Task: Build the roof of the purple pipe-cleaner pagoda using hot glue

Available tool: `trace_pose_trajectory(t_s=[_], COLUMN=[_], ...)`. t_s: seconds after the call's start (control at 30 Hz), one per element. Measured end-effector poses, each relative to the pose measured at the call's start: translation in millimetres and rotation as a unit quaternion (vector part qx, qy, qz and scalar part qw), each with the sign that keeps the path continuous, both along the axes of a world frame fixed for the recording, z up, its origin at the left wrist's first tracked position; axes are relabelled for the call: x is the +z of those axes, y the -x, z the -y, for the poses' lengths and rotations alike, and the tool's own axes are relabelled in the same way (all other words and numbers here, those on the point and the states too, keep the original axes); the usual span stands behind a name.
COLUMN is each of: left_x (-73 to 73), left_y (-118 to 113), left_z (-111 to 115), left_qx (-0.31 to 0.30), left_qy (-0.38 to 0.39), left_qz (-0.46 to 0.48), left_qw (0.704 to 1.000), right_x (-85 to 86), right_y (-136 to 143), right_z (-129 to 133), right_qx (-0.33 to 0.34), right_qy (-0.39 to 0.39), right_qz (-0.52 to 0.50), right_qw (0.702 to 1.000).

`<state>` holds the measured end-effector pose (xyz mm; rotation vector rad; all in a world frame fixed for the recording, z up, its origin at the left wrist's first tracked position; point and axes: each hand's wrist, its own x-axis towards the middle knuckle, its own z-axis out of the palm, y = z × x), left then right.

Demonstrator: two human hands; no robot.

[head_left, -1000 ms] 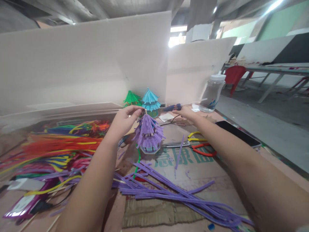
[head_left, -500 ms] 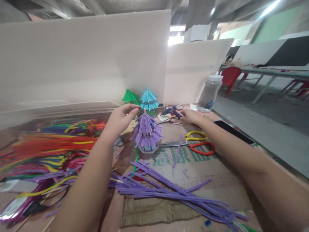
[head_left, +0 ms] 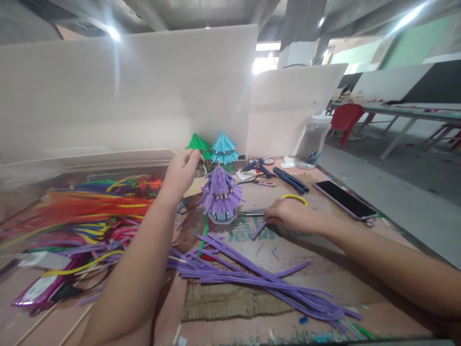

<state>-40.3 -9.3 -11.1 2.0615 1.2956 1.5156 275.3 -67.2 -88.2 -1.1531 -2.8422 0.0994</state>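
A purple tiered pagoda model [head_left: 220, 194] stands upright on the cardboard [head_left: 317, 274]. My left hand [head_left: 184, 168] hovers behind it to the left, fingers curled together near the green model [head_left: 198, 144]; whatever it may hold is too small to make out. A blue model [head_left: 224, 146] stands behind the purple one. Right of the pagoda, my right hand [head_left: 286, 214] is closed over the scissors [head_left: 252, 214], with a short purple strip [head_left: 258, 230] at its fingertips. The hand covers much of the scissors' handles. Long purple strips [head_left: 259, 281] lie in front.
Coloured strips [head_left: 97, 202] pile up at the left, near a purple packet [head_left: 50, 283]. A glue gun [head_left: 256, 166], dark pliers [head_left: 291, 180], a phone [head_left: 345, 199] and a clear bottle [head_left: 312, 142] sit at the back and right. White boards [head_left: 144, 96] stand behind.
My right hand has moved from beside the glue gun down to the scissors and short strip, uncovering the pliers and phone. My left hand's fingers are curled closer together.
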Motion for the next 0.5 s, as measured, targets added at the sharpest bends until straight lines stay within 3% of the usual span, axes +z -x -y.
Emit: trace_pose_trajectory(t_s=[0.13,0.27,0.33,0.4,0.5], left_x=[8.0,14.8,16.8,18.1,19.3], left_y=[-4,-16,-22,-25,-24], left_z=[10,26,34,40,44], left_qx=[-0.054,-0.114,-0.134,-0.147,-0.151], left_qy=[0.004,0.010,0.026,0.043,0.061], left_qz=[0.089,0.116,0.102,0.091,0.073], left_qw=[0.995,0.987,0.985,0.984,0.984], right_x=[29.5,73.5,86.5,89.1,78.3], right_y=[10,32,47,61,74], right_z=[5,21,28,30,25], right_qx=[-0.015,0.041,0.063,0.090,0.124], right_qy=[-0.129,-0.253,-0.261,-0.249,-0.218], right_qz=[-0.073,-0.208,-0.272,-0.297,-0.296], right_qw=[0.989,0.944,0.924,0.917,0.922])
